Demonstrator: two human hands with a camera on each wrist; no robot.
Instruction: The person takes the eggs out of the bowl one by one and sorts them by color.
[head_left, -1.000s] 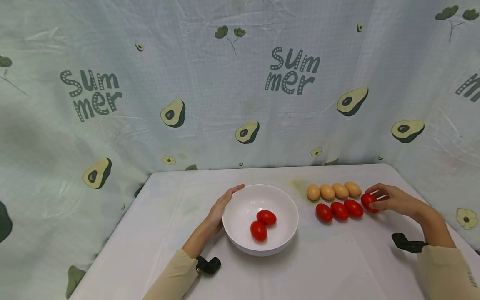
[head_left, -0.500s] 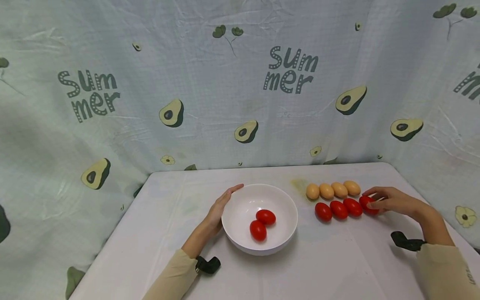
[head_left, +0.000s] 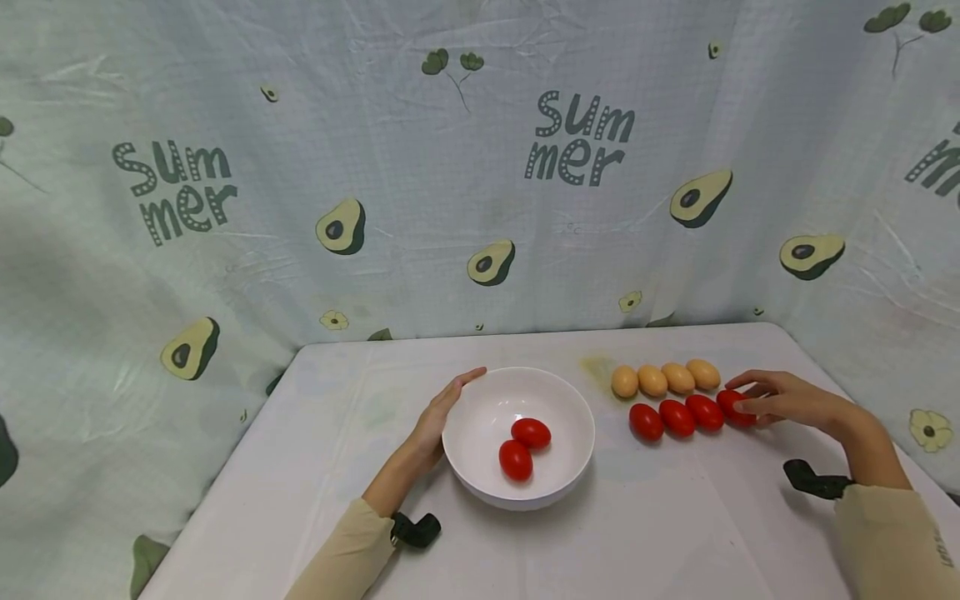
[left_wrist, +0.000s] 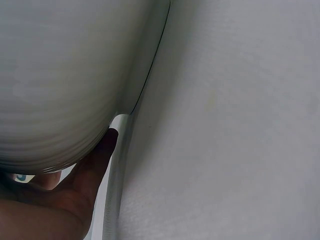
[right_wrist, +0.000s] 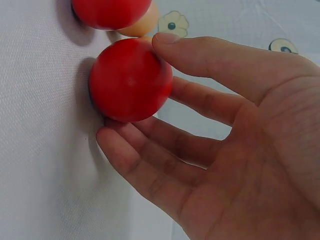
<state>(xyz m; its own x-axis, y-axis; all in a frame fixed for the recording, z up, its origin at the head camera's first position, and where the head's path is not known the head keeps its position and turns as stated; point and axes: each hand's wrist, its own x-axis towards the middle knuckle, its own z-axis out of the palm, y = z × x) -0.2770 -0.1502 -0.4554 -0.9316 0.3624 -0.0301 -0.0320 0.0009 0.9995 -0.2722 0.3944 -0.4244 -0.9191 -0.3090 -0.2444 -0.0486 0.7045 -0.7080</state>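
Observation:
My left hand point(head_left: 438, 417) lies along the outer left side of a white bowl point(head_left: 468, 471), its fingers extended towards the rim. The left wrist view shows the thumb point(left_wrist: 102, 155) against the bowl's outer wall point(left_wrist: 55, 85). Two red eggs point(head_left: 516, 460) touch inside the bowl. Over at the right, my right hand point(head_left: 798, 402) holds another red egg point(right_wrist: 127, 82) loosely between thumb and fingers, at the right end of a row. That egg sits on the tablecloth. Three more red eggs point(head_left: 678, 418) line up to its left.
Behind the red row stands a row of several yellow-tan eggs point(head_left: 652, 381). A white cloth covers the table point(head_left: 630, 533). A pale curtain point(head_left: 420, 167) printed with avocados hangs behind it. Each wrist wears a black camera mount point(head_left: 816, 483).
The right hand has slid its red egg slightly left, closing the gap to the row. The left hand and bowl have stayed in place.

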